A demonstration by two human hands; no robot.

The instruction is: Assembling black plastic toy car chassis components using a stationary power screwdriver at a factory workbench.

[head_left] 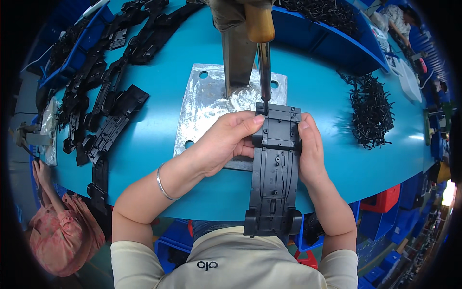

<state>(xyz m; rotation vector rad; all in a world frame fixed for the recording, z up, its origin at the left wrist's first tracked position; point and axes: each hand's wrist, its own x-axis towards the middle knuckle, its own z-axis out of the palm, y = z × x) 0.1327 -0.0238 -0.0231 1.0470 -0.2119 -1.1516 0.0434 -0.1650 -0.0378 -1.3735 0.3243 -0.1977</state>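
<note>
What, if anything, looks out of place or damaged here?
Mildly odd: a tangled clump of small black pieces lies loose on the table, outside the blue bin of similar-looking pieces. The metal plate looks scuffed or smeared. No clear damage shows on the held black part.

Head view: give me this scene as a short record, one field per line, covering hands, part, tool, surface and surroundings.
Left hand: grips the black plastic part near its upper left, thumb on top
Right hand: at the part's upper right edge; grip partly hidden
Part position: lower end past the table's near edge
Tool: screwdriver, amber handle, tip down at the part's upper left corner
Surface: silver metal plate on a blue table
Left side: rows of similar black parts
Right side: pile of small black pieces
</note>
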